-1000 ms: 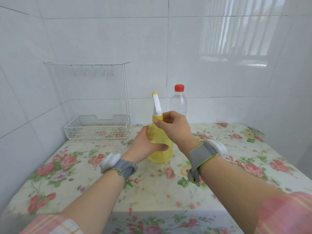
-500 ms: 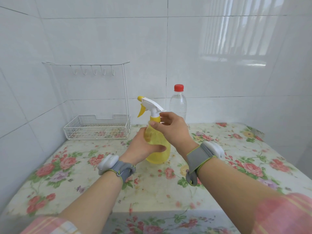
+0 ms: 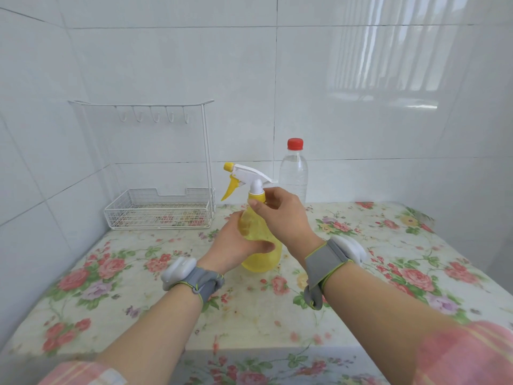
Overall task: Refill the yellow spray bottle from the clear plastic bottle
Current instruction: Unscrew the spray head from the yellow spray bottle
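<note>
White-tiled wall [image 3: 166,65] behind floral counter [image 3: 374,276]; yellow spray bottle [image 3: 262,258] stands central, left hand [image 3: 236,245] grip wrapped round its body, right hand [image 3: 283,215] grip pinching the collar [image 3: 256,196]; clear plastic bottle [image 3: 293,173], capped, at one o'clock; twisting against a slack hold could topple it.

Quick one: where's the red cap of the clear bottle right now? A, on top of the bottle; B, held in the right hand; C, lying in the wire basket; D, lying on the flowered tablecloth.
A: the red cap sits on the neck of the clear plastic bottle, which stands upright behind the yellow spray bottle.
</note>
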`<move>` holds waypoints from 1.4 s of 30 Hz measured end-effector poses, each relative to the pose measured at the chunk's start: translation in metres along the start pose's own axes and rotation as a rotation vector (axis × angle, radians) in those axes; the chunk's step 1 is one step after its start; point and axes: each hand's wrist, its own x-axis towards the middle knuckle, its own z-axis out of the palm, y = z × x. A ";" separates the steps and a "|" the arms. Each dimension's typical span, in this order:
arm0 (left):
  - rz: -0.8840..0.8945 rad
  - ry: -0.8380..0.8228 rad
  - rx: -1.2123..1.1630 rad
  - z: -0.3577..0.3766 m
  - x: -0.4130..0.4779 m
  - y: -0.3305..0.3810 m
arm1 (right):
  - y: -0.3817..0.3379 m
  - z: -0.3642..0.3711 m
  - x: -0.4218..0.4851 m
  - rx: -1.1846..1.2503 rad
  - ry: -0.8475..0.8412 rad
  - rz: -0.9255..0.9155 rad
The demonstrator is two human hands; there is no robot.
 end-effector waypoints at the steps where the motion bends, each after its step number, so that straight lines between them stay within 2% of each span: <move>1: -0.003 0.001 -0.011 -0.001 0.000 -0.001 | -0.001 0.000 0.000 0.000 -0.018 -0.004; 14: -0.004 -0.002 -0.022 -0.003 0.002 -0.008 | 0.002 0.005 0.000 0.001 -0.030 0.030; 21: -0.007 -0.001 -0.022 -0.001 0.002 -0.009 | -0.002 0.003 0.001 -0.003 0.010 -0.022; 32: 0.019 -0.013 -0.022 0.000 0.002 -0.007 | -0.047 -0.016 0.018 0.126 0.110 -0.153; 42: 0.024 0.031 -0.053 0.007 0.009 -0.006 | -0.073 -0.065 0.029 0.245 0.252 -0.159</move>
